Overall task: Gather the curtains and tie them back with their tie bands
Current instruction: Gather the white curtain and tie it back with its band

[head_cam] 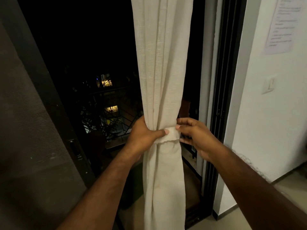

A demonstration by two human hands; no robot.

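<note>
At the doorway's right side, our gathered curtain (163, 72) hangs bunched, its tie band (172, 134) wrapped round the waist. Our left hand (144, 138) grips the bundle, thumb pressing the band; our right hand (194, 135), fingers half open, touches the band's end, though we cannot tell if it pinches. We should hold the thumb firm and pull that end snug. Print on the wall sheet (282, 25) is too blurred to read
</note>
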